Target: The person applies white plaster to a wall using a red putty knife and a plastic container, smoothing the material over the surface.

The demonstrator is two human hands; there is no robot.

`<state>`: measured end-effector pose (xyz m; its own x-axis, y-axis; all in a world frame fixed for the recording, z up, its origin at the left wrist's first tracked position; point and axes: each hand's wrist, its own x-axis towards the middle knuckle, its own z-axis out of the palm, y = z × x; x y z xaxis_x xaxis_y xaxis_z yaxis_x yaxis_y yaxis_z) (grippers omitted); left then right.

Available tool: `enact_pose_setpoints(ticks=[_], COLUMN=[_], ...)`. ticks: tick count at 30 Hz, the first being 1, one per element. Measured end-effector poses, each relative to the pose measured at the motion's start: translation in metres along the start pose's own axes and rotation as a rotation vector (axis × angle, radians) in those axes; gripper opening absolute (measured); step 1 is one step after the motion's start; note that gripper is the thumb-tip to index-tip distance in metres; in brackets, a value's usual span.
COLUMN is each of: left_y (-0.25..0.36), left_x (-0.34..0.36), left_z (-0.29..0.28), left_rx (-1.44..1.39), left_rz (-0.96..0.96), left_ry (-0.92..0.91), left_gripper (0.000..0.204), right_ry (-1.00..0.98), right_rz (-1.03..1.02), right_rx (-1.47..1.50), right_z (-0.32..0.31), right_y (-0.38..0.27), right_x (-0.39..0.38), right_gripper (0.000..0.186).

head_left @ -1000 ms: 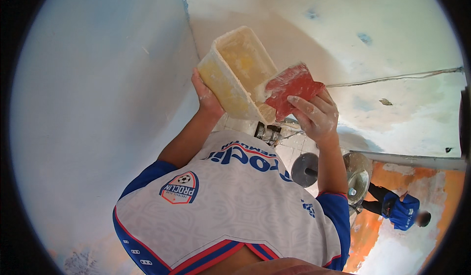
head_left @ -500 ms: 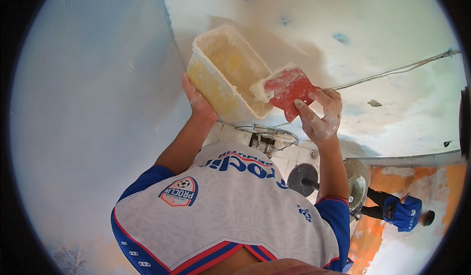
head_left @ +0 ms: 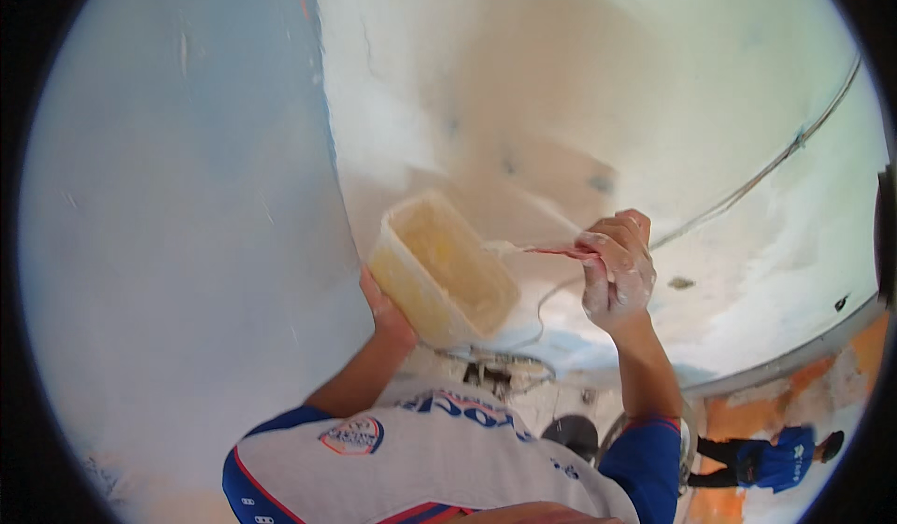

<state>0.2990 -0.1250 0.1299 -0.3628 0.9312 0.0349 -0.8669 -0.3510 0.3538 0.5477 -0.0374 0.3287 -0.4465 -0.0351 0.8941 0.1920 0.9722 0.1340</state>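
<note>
My left hand (head_left: 391, 314) grips the outer side of a pale yellow plastic tub (head_left: 411, 286), which is tilted so that its inside shows. Cream-coloured paste coats the tub's inner walls. In my right hand (head_left: 621, 267) is a red putty scraper (head_left: 556, 250), pinched between thumb and fingers and seen nearly edge-on. A blob of paste (head_left: 500, 246) sits on the scraper's far edge, by the tub's right rim. Powdery white residue covers the fingers of my right hand.
A patchy whitish wall (head_left: 533, 76) stands ahead, with a bluish wall (head_left: 187, 197) meeting it at the left. A cable (head_left: 747, 188) runs along the wall at right. Below are a coiled hose or wire (head_left: 537, 367) and a dark round object (head_left: 572, 435). Another person (head_left: 780, 459) in blue stands at lower right.
The tub and both hands sit lower in view. The scraper has turned from showing its flat face to nearly edge-on, and my right hand's grip has rotated with it. The view has tilted upward.
</note>
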Motion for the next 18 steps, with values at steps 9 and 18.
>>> enact_pose_setpoints(ticks=[9,18], left_y=[-0.003,-0.013], left_x=[-0.005,-0.016], left_z=[0.004,-0.012], left_rx=[-0.064,0.05], left_rz=[0.001,0.061], left_ry=[-0.052,0.105], left_gripper=[0.085,0.085], right_ry=[0.074,0.157], right_rz=[0.091,0.224], right_rx=[-0.001,-0.346], right_z=[-0.009,-0.005], right_y=[0.024,0.06], right_x=[0.064,0.171], right_gripper=[0.029,0.021])
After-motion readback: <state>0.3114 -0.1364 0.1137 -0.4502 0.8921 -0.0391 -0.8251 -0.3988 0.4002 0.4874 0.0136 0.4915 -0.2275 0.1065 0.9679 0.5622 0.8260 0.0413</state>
